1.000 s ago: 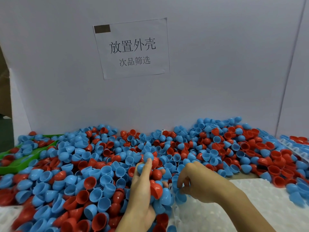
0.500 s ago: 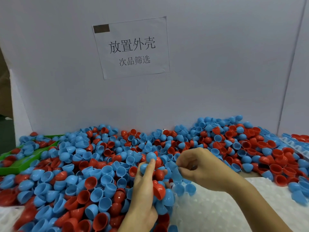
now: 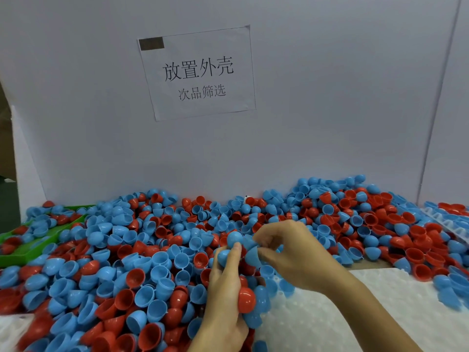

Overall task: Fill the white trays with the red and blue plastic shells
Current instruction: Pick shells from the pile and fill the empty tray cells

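Note:
A deep heap of red and blue plastic shells [image 3: 142, 270] covers the table from left to right. My left hand [image 3: 223, 295] stands on edge in the middle and cradles a handful of shells [image 3: 247, 301], red and blue ones stacked against its palm. My right hand [image 3: 289, 252] hovers just right of it and pinches a blue shell [image 3: 253, 255] at the top of that handful. A white dimpled tray [image 3: 355, 313] lies under my right forearm, with a few blue shells [image 3: 279, 285] at its left edge.
A green tray [image 3: 28, 252] holding shells sits at the far left. Another white tray [image 3: 446, 222] with shells shows at the right edge. A white board with a paper sign [image 3: 200, 72] closes off the back. A white tray corner [image 3: 12, 326] peeks out bottom left.
My right hand has risen from the tray edge with a blue shell and moved left to the top of the handful. My left hand stays put.

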The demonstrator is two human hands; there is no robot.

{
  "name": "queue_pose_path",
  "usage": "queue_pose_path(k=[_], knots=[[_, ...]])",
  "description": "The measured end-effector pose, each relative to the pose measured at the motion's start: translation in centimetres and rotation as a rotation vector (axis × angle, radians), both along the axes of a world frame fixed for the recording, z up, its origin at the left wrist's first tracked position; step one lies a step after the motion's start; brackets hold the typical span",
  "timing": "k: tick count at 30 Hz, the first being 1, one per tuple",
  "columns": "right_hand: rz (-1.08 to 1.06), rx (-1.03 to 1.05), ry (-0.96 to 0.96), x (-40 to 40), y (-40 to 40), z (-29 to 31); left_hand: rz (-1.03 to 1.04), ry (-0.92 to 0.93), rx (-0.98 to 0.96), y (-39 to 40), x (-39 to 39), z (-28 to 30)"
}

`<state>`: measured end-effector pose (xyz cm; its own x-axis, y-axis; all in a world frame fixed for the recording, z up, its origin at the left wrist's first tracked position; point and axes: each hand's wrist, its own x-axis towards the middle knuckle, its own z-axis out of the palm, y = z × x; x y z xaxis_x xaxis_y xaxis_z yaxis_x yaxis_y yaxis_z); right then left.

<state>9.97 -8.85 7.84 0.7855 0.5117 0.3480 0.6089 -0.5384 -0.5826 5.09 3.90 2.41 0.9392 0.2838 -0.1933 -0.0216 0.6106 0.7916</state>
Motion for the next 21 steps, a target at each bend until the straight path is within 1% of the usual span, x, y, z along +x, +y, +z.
queue_pose_path(k=[4,7,11,14,16,21], knots=[[-0.157,0.095,-0.001,1.0,-2.5,1.5,-0.043,0.043,-0.088,0.3,0.0,-0.2],[-0.237,0.055,-0.034,1.6,-5.1,2.3,-0.063,0.049,-0.141,0.7,0.1,-0.2],[-0.309,-0.189,-0.012,2.4,-7.0,1.7,-0.039,0.042,-0.15,0.8,0.1,-0.3],[-0.273,-0.408,0.064,2.8,-6.5,0.1,-0.024,0.046,-0.133,0.8,0.1,-0.2],[-0.272,-0.512,0.095,3.1,-5.7,-1.1,-0.021,0.046,-0.131,0.7,0.0,0.0],[-0.308,-0.728,0.052,3.1,-3.9,-3.6,-0.002,0.059,-0.114,0.7,0.0,0.2]])
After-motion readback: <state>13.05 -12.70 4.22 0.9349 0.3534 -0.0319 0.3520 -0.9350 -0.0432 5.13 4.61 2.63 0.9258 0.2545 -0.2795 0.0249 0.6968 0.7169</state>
